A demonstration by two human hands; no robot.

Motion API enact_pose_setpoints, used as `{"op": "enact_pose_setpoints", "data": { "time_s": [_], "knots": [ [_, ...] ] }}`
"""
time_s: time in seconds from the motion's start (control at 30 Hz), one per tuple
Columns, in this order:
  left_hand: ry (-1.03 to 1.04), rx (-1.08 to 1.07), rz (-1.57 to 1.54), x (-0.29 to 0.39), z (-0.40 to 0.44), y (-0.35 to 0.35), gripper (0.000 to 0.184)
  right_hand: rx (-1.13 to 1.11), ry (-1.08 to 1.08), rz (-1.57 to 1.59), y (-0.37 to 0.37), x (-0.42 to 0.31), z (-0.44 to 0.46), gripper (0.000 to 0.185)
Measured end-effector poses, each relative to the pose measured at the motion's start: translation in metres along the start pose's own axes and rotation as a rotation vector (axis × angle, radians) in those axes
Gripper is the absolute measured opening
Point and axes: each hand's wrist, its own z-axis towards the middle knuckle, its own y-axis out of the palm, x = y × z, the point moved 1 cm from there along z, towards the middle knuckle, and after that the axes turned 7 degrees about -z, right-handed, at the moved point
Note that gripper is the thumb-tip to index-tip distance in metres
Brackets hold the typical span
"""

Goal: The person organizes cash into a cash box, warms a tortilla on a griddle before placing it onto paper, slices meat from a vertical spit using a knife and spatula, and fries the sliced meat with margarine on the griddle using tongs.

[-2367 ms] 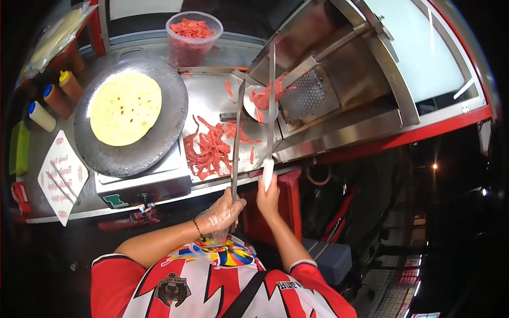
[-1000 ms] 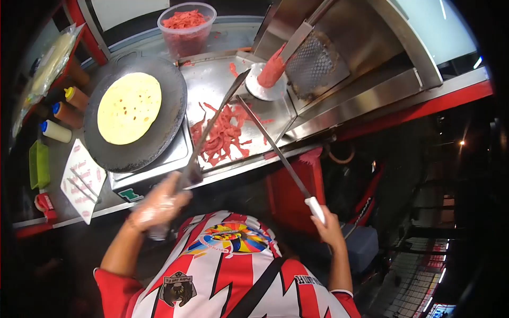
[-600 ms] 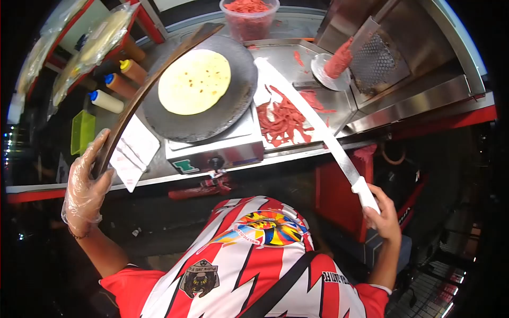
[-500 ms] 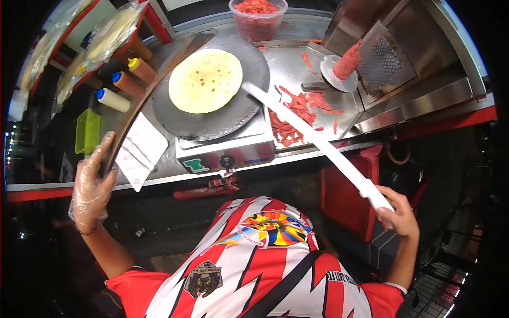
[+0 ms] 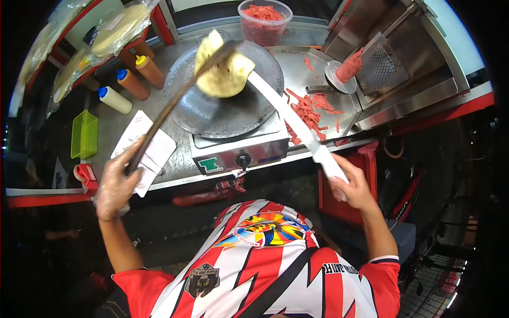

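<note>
In a clear plastic glove, my left hand (image 5: 117,183) grips a long, dark wooden tool (image 5: 164,114), whose far end crosses over a round flatbread (image 5: 225,77). The flatbread is bent and lifted out of flat, its edges curled up, above a round black griddle (image 5: 212,119). Bare fingers of my right hand (image 5: 352,183) are wrapped round the white handle of a long-bladed knife (image 5: 286,111). The knife's tip meets the flatbread's right edge. Whether the bread touches the griddle all along its underside is hidden.
Shredded red meat (image 5: 310,111) lies on a steel tray (image 5: 289,66) beside a meat cone (image 5: 350,69) at the grill. A tub of red shreds (image 5: 265,29) stands behind. Sauce bottles (image 5: 132,85), a green basket (image 5: 84,135), white paper (image 5: 154,151) and tape dispenser (image 5: 87,177) sit left.
The flatbread lay flat on the griddle; now it is lifted and curled between the wooden tool and the knife. Both hands have moved inward, the right one also forward.
</note>
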Motion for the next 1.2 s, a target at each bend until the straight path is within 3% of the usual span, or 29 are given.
{"op": "enact_pose_setpoints", "data": {
  "time_s": [0.1,0.17,0.23,0.33,0.43,0.47,0.6,0.63,0.7,0.77,0.8,0.83,0.87,0.93,0.97,1.0,1.1,1.17,1.2],
  "knots": [
    [0.018,0.146,-0.222,0.017,-0.031,-0.033,0.072,0.114,-0.151,-0.446,-0.018,-0.045,-0.013,0.056],
    [0.030,0.180,-0.162,0.007,-0.044,-0.060,0.074,0.166,-0.194,-0.522,-0.020,-0.057,-0.018,0.055],
    [-0.142,0.169,-0.157,0.006,-0.056,-0.068,0.073,0.232,-0.187,-0.548,-0.031,-0.052,-0.029,0.054],
    [-0.119,0.088,0.011,0.011,-0.053,-0.058,0.069,0.347,-0.088,-0.370,-0.058,-0.026,-0.054,0.054],
    [-0.301,-0.055,0.289,0.032,-0.041,-0.046,0.067,0.438,0.086,-0.057,-0.085,-0.001,-0.094,0.060],
    [-0.251,-0.089,0.337,0.033,-0.038,-0.051,0.066,0.410,0.098,-0.014,-0.102,0.016,-0.111,0.063],
    [-0.264,-0.115,0.261,0.055,-0.018,-0.059,0.072,0.398,0.190,0.141,-0.149,0.081,-0.199,0.071],
    [-0.374,-0.132,0.191,0.075,-0.008,-0.062,0.070,0.379,0.238,0.156,-0.157,0.094,-0.220,0.071],
    [-0.331,-0.023,0.154,0.093,0.001,-0.071,0.073,0.327,0.321,0.190,-0.165,0.118,-0.260,0.073],
    [-0.059,-0.187,0.238,0.138,0.047,-0.053,0.074,0.295,0.417,0.256,-0.164,0.147,-0.289,0.073],
    [0.009,-0.216,0.537,0.166,0.073,-0.034,0.074,0.291,0.454,0.298,-0.160,0.158,-0.299,0.072],
    [0.094,-0.176,0.574,0.178,0.097,-0.010,0.075,0.287,0.490,0.338,-0.156,0.169,-0.307,0.071],
    [0.327,-0.198,0.619,0.198,0.124,0.022,0.070,0.281,0.515,0.362,-0.151,0.181,-0.313,0.069],
    [-0.108,-0.277,0.540,0.237,0.173,0.088,0.067,0.267,0.553,0.417,-0.141,0.193,-0.314,0.066],
    [0.421,-0.351,0.742,0.218,0.204,0.108,0.063,0.248,0.555,0.460,-0.136,0.202,-0.316,0.063],
    [0.650,-0.381,0.708,0.190,0.240,0.133,0.062,0.237,0.562,0.473,-0.131,0.213,-0.318,0.062],
    [0.424,-0.511,0.799,0.192,0.265,0.189,0.065,0.218,0.576,0.542,-0.116,0.238,-0.324,0.060],
    [0.222,-0.477,0.983,0.211,0.240,0.175,0.063,0.219,0.576,0.564,-0.108,0.248,-0.326,0.060],
    [0.294,-0.504,0.984,0.219,0.218,0.158,0.062,0.224,0.578,0.560,-0.102,0.250,-0.327,0.060]
  ]
}}
